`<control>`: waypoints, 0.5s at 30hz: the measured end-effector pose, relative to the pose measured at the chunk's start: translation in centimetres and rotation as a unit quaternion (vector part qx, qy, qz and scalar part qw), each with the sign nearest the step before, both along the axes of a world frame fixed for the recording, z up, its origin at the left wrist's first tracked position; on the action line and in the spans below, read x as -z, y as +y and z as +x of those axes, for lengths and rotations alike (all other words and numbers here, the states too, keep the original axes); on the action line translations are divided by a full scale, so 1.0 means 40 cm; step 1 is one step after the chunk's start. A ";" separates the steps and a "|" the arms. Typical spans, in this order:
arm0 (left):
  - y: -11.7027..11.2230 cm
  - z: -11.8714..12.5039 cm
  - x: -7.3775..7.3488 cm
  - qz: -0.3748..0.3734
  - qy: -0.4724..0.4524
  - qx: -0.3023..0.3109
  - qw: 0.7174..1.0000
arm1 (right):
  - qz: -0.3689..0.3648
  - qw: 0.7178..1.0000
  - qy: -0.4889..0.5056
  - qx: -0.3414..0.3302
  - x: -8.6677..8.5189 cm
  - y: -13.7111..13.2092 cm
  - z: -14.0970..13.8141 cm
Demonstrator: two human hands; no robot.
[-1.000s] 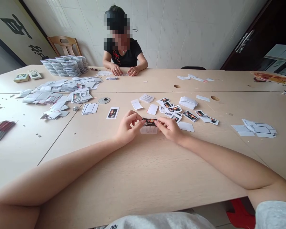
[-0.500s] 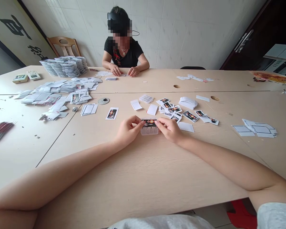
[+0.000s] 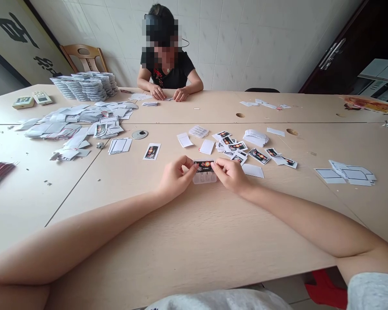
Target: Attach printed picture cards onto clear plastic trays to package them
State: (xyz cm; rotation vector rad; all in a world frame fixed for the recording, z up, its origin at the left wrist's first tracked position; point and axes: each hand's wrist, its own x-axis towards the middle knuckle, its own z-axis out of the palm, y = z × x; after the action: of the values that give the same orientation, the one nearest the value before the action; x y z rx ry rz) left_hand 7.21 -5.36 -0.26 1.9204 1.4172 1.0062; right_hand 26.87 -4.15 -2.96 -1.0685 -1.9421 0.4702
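A small clear plastic box (image 3: 205, 178) with compartments lies on the table before me. Across its upper part is a black label (image 3: 203, 166) with an orange-red print. My left hand (image 3: 177, 177) pinches the label's left end between thumb and forefinger. At the opposite end my right hand (image 3: 232, 174) pinches it the same way. Whether the label is stuck to the lid or only rests on it I cannot tell. Just beyond my hands are a blank white card (image 3: 207, 147), another clear box (image 3: 198, 131) and a loose pile of printed black labels (image 3: 237, 147).
At the left are a heap of white packets (image 3: 61, 125) and tall stacks of packets (image 3: 84, 86). White-backed sheets (image 3: 345, 173) lie to the right. Across the table sits a person in a black top (image 3: 170, 71), hands on small papers. A round metal disc (image 3: 139, 134) lies mid-table.
The view has tilted and shifted slightly. Both hands keep their pinch on the label over the box, with hardly any movement. The person opposite has leaned a little.
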 end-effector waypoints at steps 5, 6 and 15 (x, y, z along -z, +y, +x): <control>0.002 0.003 0.002 0.034 0.042 -0.003 0.999 | -0.005 1.000 -0.001 0.006 0.000 -0.002 -0.001; 0.002 0.003 0.002 0.039 0.049 -0.005 0.998 | -0.007 1.000 -0.002 0.006 0.000 -0.003 -0.002; -0.008 0.008 -0.004 0.046 0.065 0.001 0.997 | -0.012 1.000 -0.011 0.014 0.002 -0.005 -0.002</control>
State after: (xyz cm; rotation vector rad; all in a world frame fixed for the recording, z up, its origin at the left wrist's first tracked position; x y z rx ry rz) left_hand 7.52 -5.66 -0.11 2.0881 1.4625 0.9756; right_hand 26.77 -4.36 -3.04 -1.1185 -1.9421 0.4691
